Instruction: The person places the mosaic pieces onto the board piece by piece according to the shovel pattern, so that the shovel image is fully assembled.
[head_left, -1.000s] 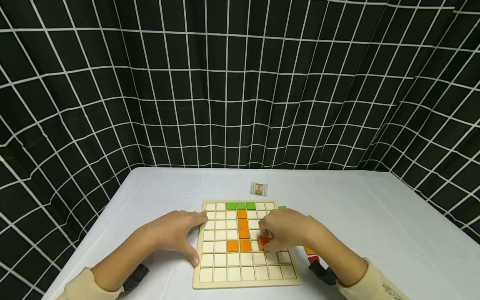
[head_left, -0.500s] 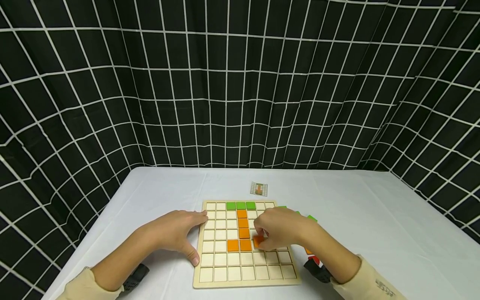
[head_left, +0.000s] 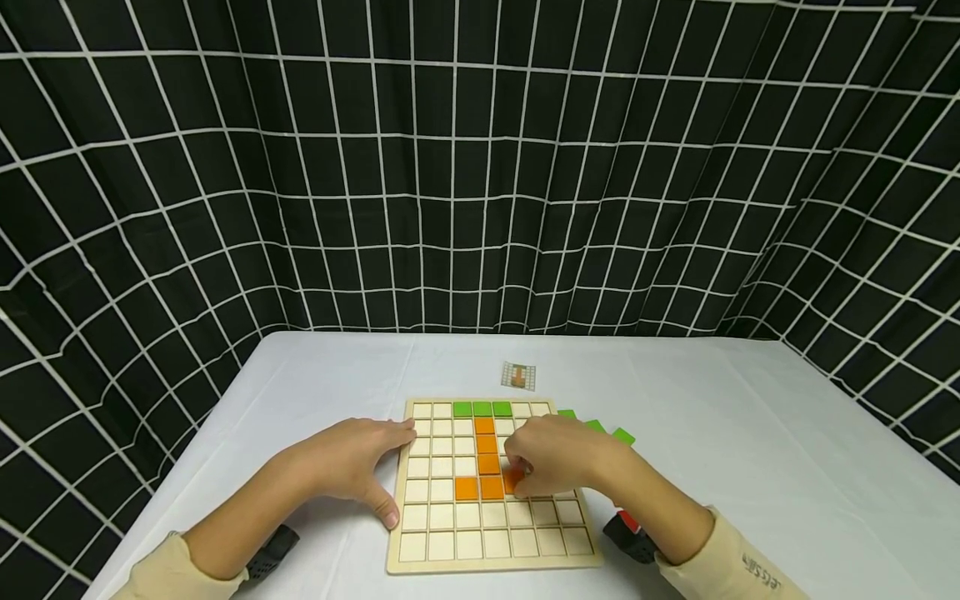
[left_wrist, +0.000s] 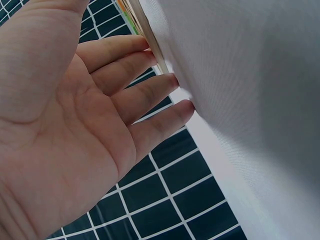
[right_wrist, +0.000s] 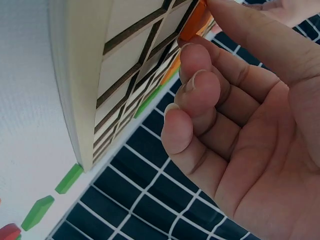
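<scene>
1. Tile (head_left: pixel 513 481), orange and square, is pinched between thumb and forefinger of the right hand (head_left: pixel 566 454); the grip is closed down on it, and the other fingers are curled, with nothing else held.
2. The tile is placed at that hand's left, in the cell just right of two orange tiles (head_left: pixel 491 487) in one row of the board (head_left: pixel 495 565).
3. No long axis is offered by a square, so alignment is judged to turn on its edges being squared to the cell's walls; in the right wrist view it appears tilted, and whether any side is seated cannot be told.
4. The left hand (head_left: pixel 348 462) is placed farther off, spread wide and holding nothing, with thumb and fingertips set at the board's left edge.
5. Open room is offered by two bare rows on the near side; cells to the tile's right are partly covered by the right hand. Beyond the right edge, green tiles (head_left: pixel 623 436) and a red tile (head_left: pixel 628 521) are seen on the worktop (head_left: pixel 712 400).
</scene>
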